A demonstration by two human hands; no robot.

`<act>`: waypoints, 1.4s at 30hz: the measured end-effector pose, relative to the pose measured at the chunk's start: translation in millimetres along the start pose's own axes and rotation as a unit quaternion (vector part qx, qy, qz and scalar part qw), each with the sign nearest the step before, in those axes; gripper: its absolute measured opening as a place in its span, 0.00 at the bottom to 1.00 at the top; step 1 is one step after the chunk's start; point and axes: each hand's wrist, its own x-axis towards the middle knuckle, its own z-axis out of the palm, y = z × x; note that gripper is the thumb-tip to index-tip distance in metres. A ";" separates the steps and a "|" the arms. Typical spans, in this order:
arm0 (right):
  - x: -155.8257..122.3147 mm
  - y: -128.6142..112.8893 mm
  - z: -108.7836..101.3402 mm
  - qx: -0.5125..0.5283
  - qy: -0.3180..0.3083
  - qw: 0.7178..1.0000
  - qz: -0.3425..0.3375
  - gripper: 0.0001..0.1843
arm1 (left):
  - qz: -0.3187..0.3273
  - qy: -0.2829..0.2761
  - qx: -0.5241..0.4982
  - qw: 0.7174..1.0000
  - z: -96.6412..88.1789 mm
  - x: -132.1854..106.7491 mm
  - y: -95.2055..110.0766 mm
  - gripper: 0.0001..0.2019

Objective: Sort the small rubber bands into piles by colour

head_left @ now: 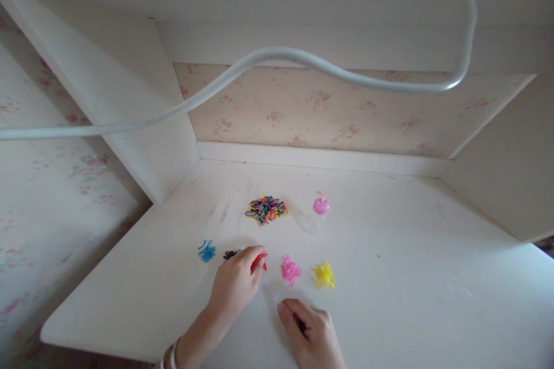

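Observation:
My left hand (237, 277) is closed at a small pile of red rubber bands (258, 262), its fingertips on them and covering part of the pile. Just behind its knuckles a pile of black rubber bands (231, 254) peeks out. My right hand (310, 331) is curled with thumb and forefinger together, close to the front of the table; anything between those fingers is too small or hidden to make out. Ahead of it lie pink rubber bands (290, 270) and yellow rubber bands (323, 275). Blue rubber bands (206, 251) sit to the left.
A heap of mixed-colour rubber bands (266, 210) lies farther back on the white table (402, 288). Beside it stands a clear container with a pink lid (321, 206). A white cable (277, 55) crosses the upper view, before a shelf with side panels.

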 end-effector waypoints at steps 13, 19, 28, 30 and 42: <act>-2.8 0.7 -2.0 0.017 0.007 1.000 -0.021 0.23 | -0.007 0.016 0.075 0.997 4.3 1.3 6.3 0.10; -2.8 0.4 -1.1 0.021 0.020 0.999 -0.018 0.24 | 0.010 0.072 0.014 0.997 -4.8 -4.3 -2.1 0.10; -3.4 5.4 4.4 0.009 0.026 1.000 -0.014 0.25 | -0.046 0.100 -0.032 0.993 -12.8 -40.2 -22.7 0.10; -3.3 5.6 4.7 -0.009 0.023 1.000 -0.016 0.25 | -0.068 0.103 -0.050 0.991 -10.3 -47.9 -26.9 0.10; 4.9 1.5 4.7 -0.093 0.007 0.996 -0.013 0.27 | -0.190 0.082 -0.238 0.949 -4.4 -62.9 -37.3 0.16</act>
